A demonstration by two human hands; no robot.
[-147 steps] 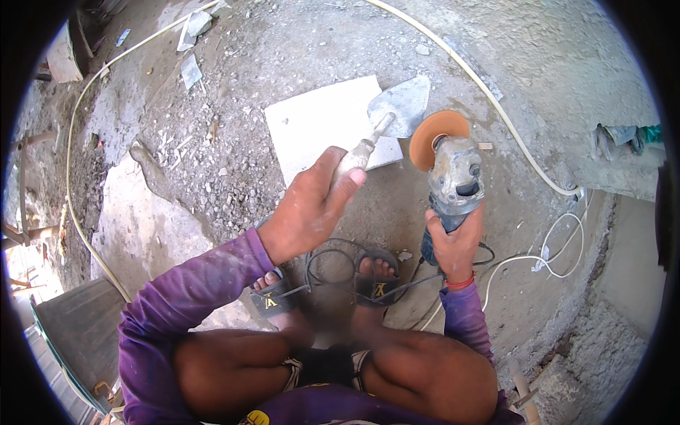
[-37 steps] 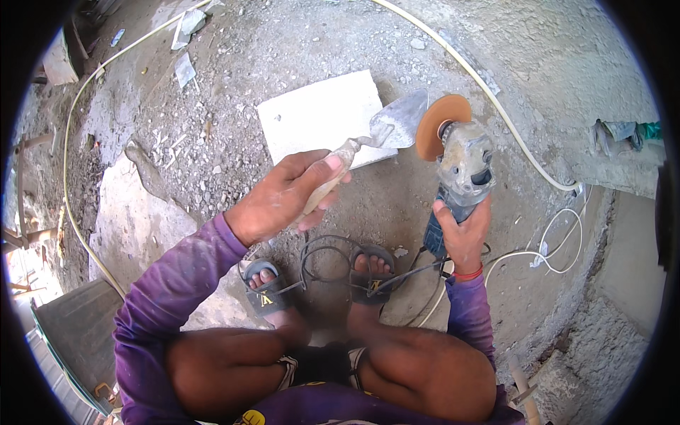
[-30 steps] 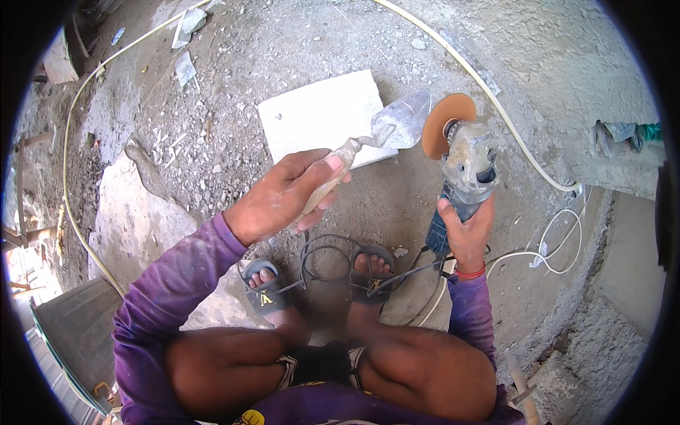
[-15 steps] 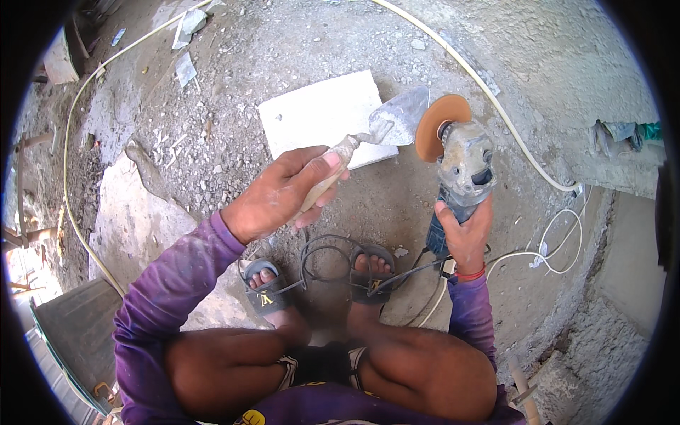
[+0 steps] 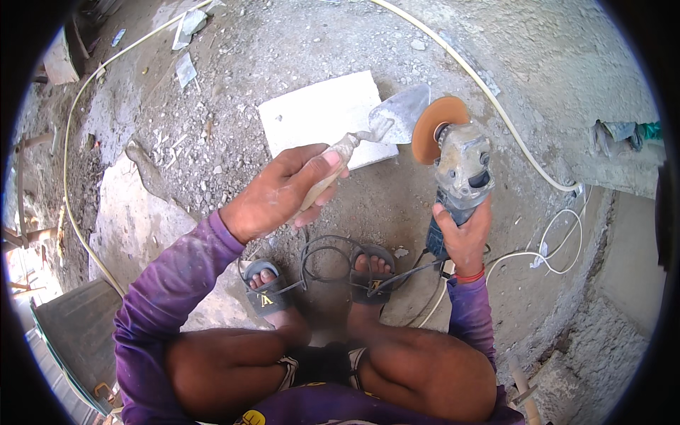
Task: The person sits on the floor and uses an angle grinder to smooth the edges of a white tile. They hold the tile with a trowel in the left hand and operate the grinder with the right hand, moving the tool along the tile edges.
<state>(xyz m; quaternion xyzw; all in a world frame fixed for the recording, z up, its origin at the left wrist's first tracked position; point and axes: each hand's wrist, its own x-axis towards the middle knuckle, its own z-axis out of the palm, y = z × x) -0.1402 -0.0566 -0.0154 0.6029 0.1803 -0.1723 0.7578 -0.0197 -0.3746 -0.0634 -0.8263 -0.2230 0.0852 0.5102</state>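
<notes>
My left hand (image 5: pixel 287 188) is wrapped round the handle of a trowel (image 5: pixel 401 113), whose grey pointed blade reaches to the right. In my right hand (image 5: pixel 465 234) is an angle grinder (image 5: pixel 464 166), held by its dark body with the head facing away from me. The grinder's orange-brown disc (image 5: pixel 438 129) stands edge-up close by the trowel blade's right edge; whether they touch I cannot tell. Beneath the trowel, a white rectangular board (image 5: pixel 312 106) lies on the ground, partly hidden by the blade and my left hand.
A dark cable (image 5: pixel 329 244) loops around my sandalled feet. Beside the grinder runs a pale cord (image 5: pixel 577 219). A long cream hose (image 5: pixel 453 53) arcs over the rubble-strewn ground. A rough concrete wall (image 5: pixel 588 92) rises on the right, and a flat slab (image 5: pixel 134 205) lies at left.
The grinder's head and disc have shifted slightly left and down. The trowel and my left hand stay almost where they were.
</notes>
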